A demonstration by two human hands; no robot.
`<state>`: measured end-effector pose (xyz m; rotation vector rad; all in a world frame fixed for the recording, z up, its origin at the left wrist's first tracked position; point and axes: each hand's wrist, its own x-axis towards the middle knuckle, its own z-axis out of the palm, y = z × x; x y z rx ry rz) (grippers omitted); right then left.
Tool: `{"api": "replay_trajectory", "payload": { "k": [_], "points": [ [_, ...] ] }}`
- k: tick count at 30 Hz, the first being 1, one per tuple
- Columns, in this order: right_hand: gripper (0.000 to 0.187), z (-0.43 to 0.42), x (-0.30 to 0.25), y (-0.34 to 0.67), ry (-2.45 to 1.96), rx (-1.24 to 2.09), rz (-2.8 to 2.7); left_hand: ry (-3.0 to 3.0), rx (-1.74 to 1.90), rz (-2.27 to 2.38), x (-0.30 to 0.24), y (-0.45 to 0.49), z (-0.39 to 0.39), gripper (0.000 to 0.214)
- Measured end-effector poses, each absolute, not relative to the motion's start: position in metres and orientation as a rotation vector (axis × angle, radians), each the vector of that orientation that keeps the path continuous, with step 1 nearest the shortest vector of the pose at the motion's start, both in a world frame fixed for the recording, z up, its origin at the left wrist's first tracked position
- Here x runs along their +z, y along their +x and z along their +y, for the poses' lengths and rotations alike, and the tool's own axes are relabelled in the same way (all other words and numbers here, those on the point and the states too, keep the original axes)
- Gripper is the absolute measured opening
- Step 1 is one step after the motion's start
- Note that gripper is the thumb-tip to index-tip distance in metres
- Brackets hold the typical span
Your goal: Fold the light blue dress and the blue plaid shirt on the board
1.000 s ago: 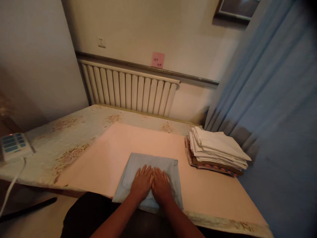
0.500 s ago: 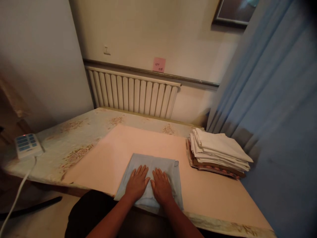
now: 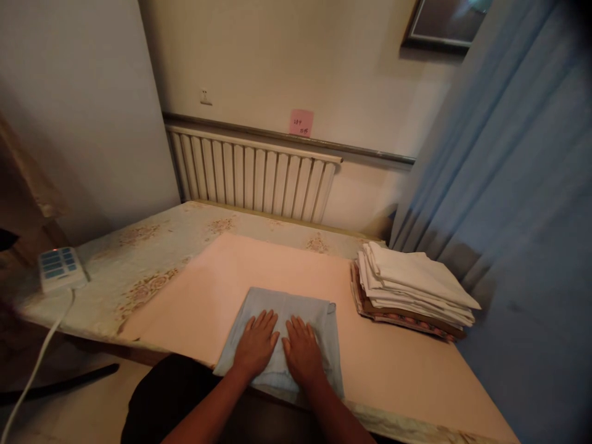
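Observation:
A folded light blue cloth (image 3: 319, 314) lies near the front edge of the table, on a pink sheet (image 3: 245, 271). My left hand (image 3: 256, 343) rests flat on the cloth, fingers stretched out. My right hand (image 3: 301, 349) lies flat beside it on the same cloth, fingers also extended. The two hands are side by side with a small gap between them.
A stack of folded white and patterned cloths (image 3: 414, 287) sits at the table's right. A white device with blue buttons (image 3: 60, 268) and its cord lies at the left corner. A radiator (image 3: 252, 176) lines the back wall. A blue curtain (image 3: 513, 185) hangs on the right.
My hands have drawn slightly apart and slid a little toward me on the blue cloth. The view has shifted a bit to the left.

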<state>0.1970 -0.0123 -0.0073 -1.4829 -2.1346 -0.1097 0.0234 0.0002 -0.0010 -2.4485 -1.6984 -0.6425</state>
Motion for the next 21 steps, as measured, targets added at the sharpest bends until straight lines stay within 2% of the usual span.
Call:
{"api": "replay_trajectory", "payload": {
  "k": [21],
  "points": [
    [0.042,-0.0117,-0.0083,0.1978,-1.482,-0.160,-2.132,-2.460,-0.636,-1.721,0.0006,0.0242,0.0002,0.048]
  ]
}}
